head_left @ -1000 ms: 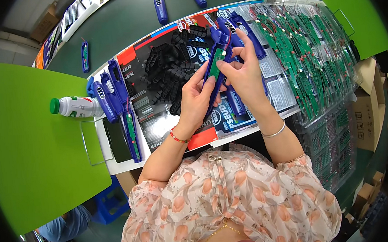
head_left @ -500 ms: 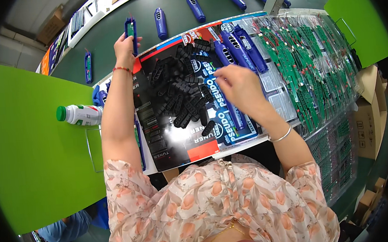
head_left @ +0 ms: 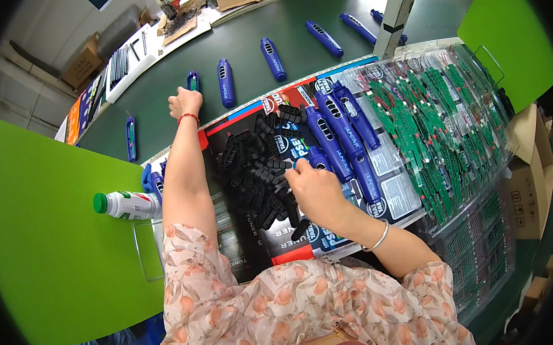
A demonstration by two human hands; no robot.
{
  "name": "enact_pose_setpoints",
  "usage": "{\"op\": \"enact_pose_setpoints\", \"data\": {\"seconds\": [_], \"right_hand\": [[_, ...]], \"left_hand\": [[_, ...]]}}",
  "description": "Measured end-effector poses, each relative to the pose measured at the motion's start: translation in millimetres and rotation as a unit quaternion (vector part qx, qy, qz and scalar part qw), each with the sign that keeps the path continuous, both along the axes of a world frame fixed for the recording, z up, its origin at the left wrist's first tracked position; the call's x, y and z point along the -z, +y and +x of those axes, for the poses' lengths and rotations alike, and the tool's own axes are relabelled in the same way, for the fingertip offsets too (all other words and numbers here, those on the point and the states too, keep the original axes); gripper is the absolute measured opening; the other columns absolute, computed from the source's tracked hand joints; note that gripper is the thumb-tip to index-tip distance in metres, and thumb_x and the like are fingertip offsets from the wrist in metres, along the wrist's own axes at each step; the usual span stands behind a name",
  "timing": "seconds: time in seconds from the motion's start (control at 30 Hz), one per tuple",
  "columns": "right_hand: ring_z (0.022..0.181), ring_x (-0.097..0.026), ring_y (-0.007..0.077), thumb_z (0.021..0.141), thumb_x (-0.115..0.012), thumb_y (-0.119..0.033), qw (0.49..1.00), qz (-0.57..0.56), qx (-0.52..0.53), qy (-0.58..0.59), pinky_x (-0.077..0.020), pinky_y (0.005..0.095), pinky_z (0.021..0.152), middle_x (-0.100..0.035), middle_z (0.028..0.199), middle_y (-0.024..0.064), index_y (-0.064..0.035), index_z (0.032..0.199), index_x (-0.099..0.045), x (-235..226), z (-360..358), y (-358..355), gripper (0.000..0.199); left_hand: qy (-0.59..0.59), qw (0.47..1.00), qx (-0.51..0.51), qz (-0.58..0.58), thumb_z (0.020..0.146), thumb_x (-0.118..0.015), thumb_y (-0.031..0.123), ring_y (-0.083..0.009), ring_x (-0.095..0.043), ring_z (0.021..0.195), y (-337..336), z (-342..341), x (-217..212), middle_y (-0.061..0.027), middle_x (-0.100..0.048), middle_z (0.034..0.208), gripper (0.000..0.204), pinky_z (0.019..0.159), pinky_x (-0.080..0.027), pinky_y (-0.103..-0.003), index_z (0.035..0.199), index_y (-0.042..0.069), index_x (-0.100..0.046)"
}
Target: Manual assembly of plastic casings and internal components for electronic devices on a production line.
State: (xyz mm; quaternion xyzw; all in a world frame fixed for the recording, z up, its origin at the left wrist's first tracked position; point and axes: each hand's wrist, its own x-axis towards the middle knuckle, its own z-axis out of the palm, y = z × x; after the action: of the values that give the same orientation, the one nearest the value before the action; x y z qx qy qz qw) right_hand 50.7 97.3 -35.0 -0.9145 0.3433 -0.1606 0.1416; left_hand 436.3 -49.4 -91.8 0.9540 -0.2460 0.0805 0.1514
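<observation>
Now, room: bare dark-green tabletop (head_left: 259, 20) opens beyond the black clip pile (head_left: 260, 173) | pose: your left hand (head_left: 185, 103) stretches far past the pile, fingers closed on a blue casing (head_left: 192, 81); right hand (head_left: 313, 186) curls at the pile's near-right edge, grip unclear | materials: matte ridged plastic clips, glossy blue shells.

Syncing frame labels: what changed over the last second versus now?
The left hand left the blue case both hands held over the tray, reached out to the green belt and now rests on a blue case there; its grip isn't clear. The right hand dropped to the pile of black clips. The bottle, circuit boards and green dividers stayed put.
</observation>
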Motion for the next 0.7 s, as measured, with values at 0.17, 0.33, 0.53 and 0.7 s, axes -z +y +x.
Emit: {"op": "enact_pose_setpoints", "data": {"seconds": [0.17,0.33,0.53,0.7], "right_hand": [[0.068,-0.068,0.033,0.077,-0.064,-0.004,0.999,0.011,-0.005,-0.053,-0.0555,0.0409,0.059,-0.06,0.083,0.0165,-0.0028,0.084,-0.062,5.6,-11.5,-11.1,0.007],[0.069,-0.065,0.0316,0.08,-0.061,-0.006,0.996,-0.032,0.033,-0.077,-0.0533,0.0422,0.058,-0.061,0.082,0.0149,-0.0057,0.087,-0.067,-8.8,-13.9,-12.7,0.008],[0.068,-0.062,0.0247,0.09,-0.055,-0.004,0.941,0.138,0.029,-0.309,-0.048,0.0365,0.061,-0.061,0.076,0.0125,-0.0061,0.107,-0.067,-14.2,-28.1,-38.0,0.02],[0.062,-0.063,0.0085,0.092,-0.059,-0.008,0.826,0.323,0.085,-0.453,-0.0503,0.0223,0.053,-0.067,0.079,0.0032,-0.001,0.108,-0.066,-45.5,-18.6,-40.6,0.019]], "left_hand": [[-0.135,0.97,0.198,-0.049,0.089,-0.055,0.047,-0.0392,-0.058,0.106,-0.2,-46.0,-18.4,-0.0231,-0.059,0.114,0.055,0.085,-0.051,-0.047,0.129,0.009,-0.055],[-0.032,0.959,0.282,-0.008,0.082,-0.071,0.035,-0.0421,-0.063,0.094,0.0,-59.0,10.3,-0.0253,-0.063,0.105,0.067,0.087,-0.051,-0.046,0.138,0.004,-0.048],[0.593,0.645,0.296,-0.38,0.094,-0.054,0.011,-0.0177,-0.064,0.08,67.4,-144.7,-61.5,-0.0141,-0.065,0.104,0.056,0.069,-0.057,-0.029,0.147,0.006,-0.035],[0.706,0.52,0.298,-0.377,0.1,-0.038,0.013,-0.0147,-0.062,0.082,166.3,-226.5,-93.3,-0.014,-0.063,0.11,0.048,0.064,-0.054,-0.027,0.148,0.005,-0.033]]}}
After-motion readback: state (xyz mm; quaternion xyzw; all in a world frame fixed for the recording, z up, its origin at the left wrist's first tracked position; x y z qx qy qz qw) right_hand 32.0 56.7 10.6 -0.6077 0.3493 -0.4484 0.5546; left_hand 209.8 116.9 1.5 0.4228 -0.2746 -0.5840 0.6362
